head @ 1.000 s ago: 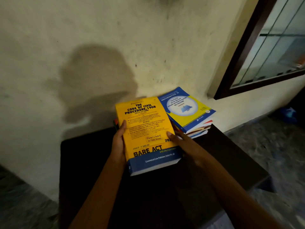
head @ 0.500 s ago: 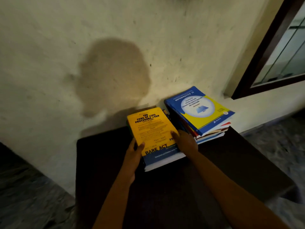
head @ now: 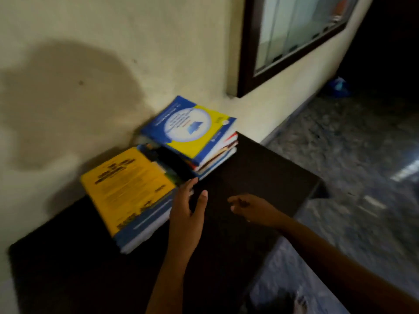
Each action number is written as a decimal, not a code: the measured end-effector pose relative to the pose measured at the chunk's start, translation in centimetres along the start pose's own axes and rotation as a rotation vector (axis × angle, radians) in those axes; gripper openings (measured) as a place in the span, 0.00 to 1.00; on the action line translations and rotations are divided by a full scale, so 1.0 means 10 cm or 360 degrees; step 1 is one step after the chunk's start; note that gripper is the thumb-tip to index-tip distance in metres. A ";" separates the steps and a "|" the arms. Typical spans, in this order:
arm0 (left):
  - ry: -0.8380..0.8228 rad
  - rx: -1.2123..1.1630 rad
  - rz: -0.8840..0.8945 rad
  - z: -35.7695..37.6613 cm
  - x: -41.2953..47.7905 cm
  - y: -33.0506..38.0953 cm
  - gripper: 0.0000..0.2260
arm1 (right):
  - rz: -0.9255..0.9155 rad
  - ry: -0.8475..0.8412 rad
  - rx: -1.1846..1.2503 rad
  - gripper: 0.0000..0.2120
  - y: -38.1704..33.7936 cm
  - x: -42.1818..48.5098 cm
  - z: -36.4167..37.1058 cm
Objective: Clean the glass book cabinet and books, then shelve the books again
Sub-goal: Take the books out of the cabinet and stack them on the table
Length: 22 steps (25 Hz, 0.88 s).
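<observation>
A dark worktop (head: 260,173) stands against a cream wall (head: 158,41) bearing a broad shadow (head: 68,98). Beside it lies speckled grey floor (head: 351,143), with a blurred blue object (head: 339,86) near the wall.

Dark bench (head: 260,173) against the wall (head: 158,53) carries a thick yellow book (head: 129,186) lying flat at back left and, just beside it, a stack of books (head: 195,134) topped by a blue-and-yellow cover.
</observation>
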<state>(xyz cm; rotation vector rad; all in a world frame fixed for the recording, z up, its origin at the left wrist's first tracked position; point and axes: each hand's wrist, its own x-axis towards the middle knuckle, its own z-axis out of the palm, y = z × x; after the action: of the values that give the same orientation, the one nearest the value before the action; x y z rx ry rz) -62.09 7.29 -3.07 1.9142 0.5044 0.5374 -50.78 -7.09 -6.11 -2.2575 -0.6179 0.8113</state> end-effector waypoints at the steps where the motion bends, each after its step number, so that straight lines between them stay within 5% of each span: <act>1: -0.0157 0.0010 0.0039 0.29 0.05 0.08 0.16 | 0.0022 0.0002 -0.0005 0.16 0.26 -0.06 -0.23; 7: -0.1017 -0.0035 -0.0129 2.33 0.28 0.58 0.15 | 0.0426 0.0260 -0.0029 0.15 2.08 -0.52 -1.65; 12: -0.1438 -0.0082 -0.0329 4.27 0.41 0.85 0.15 | 0.0859 0.0356 0.0016 0.16 3.64 -1.07 -2.70; 16: -0.1669 0.0150 -0.0443 5.53 0.68 0.72 0.21 | 0.1026 0.0406 0.0035 0.16 4.53 -1.10 -3.34; 22: -0.1618 0.0383 -0.0636 7.05 1.72 0.44 0.18 | 0.1115 0.0396 0.0055 0.15 5.59 -0.34 -4.53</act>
<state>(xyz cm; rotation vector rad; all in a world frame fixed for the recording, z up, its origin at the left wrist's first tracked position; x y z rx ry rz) -7.09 -36.30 -22.12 1.9502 0.2549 -0.7701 -10.57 -65.80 -17.39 -2.5040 0.3283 0.8188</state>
